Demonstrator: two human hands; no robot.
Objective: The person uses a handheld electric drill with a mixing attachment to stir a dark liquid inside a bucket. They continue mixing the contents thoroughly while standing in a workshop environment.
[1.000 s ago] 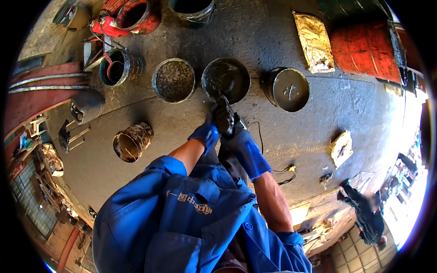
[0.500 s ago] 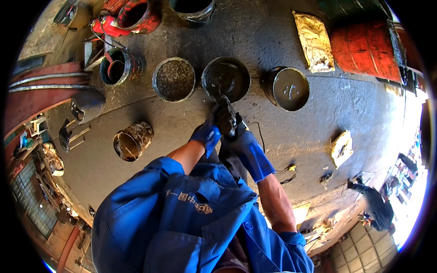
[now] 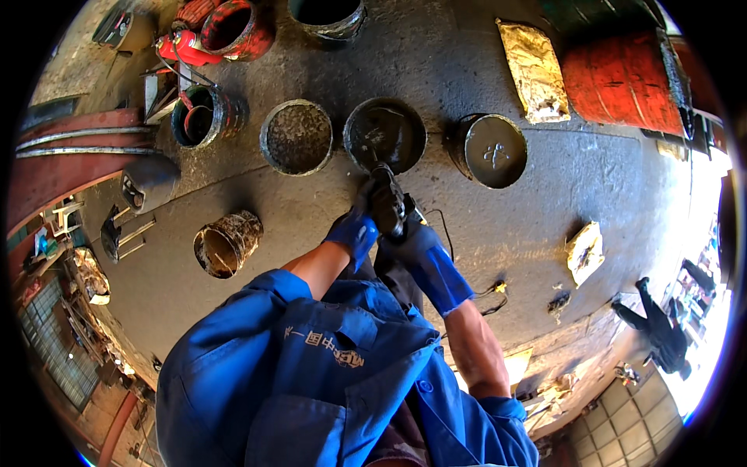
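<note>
A black corded power drill [image 3: 387,204] is held in front of me, pointing away from me into a bucket of dark grey slurry [image 3: 387,128]. A thin shaft runs from its front end into the slurry, and the shaft's lower end is hidden there. My left hand [image 3: 354,235], in a blue glove, is closed around the drill's left side. My right hand [image 3: 419,247], gloved too, grips its rear right part. Left of the slurry bucket stands a bucket with a rough, speckled grey surface [image 3: 296,138]. On the right, another bucket holds smooth grey liquid [image 3: 496,152] with pale marks on top.
A crusted bucket [image 3: 227,244] leans at left, near a small stool [image 3: 118,233]. The drill's cord [image 3: 447,233] trails right toward a yellow plug [image 3: 499,287]. Paper sacks [image 3: 534,71] and a red drum [image 3: 622,82] lie at far right. Another person [image 3: 661,331] walks at right.
The other person at right has moved a little, with legs now apart. My hands and the drill stay nearly in place over the same bucket.
</note>
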